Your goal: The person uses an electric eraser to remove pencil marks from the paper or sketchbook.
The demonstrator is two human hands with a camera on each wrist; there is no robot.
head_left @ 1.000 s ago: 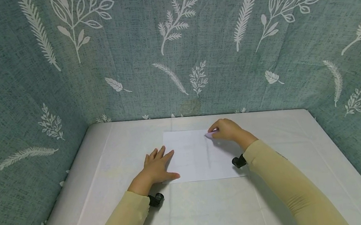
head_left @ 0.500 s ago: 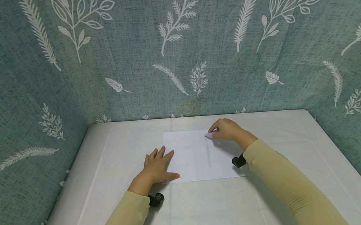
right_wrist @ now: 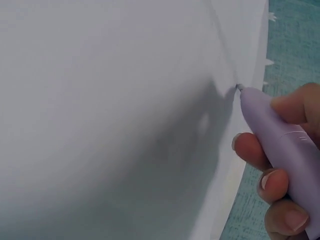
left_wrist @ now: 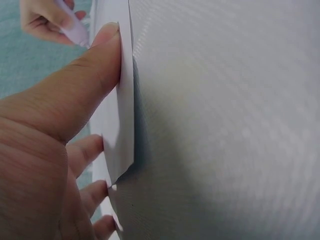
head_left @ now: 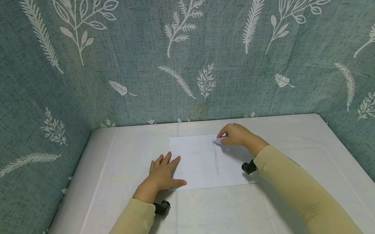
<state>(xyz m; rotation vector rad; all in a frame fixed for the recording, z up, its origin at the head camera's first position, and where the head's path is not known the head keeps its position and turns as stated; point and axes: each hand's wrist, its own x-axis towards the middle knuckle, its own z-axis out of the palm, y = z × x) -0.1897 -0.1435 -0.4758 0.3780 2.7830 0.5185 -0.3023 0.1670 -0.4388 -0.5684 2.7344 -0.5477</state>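
Observation:
A white sheet of paper [head_left: 198, 162] lies on the covered table in the head view. Fingers spread, my left hand [head_left: 161, 176] rests at its left edge, the thumb over the near left corner. In the left wrist view that paper edge [left_wrist: 126, 110] stands slightly raised under the thumb. My right hand [head_left: 234, 134] grips a thick lavender pen-shaped tool [right_wrist: 280, 135] near the sheet's far edge. Its small metal tip [right_wrist: 239, 86] meets the paper, where a faint line leads up to it in the right wrist view. The palm side of the right hand is hidden.
A white cloth [head_left: 221, 222] covers the table. Teal leaf-patterned fabric [head_left: 143, 40] walls in the back and both sides. Black wrist cameras [head_left: 163, 208] sit at both sleeve cuffs. Shadows of the arms fall across the cloth.
The tool's tip and my right hand have shifted very slightly toward me and to the right. My left hand and the paper stay in place.

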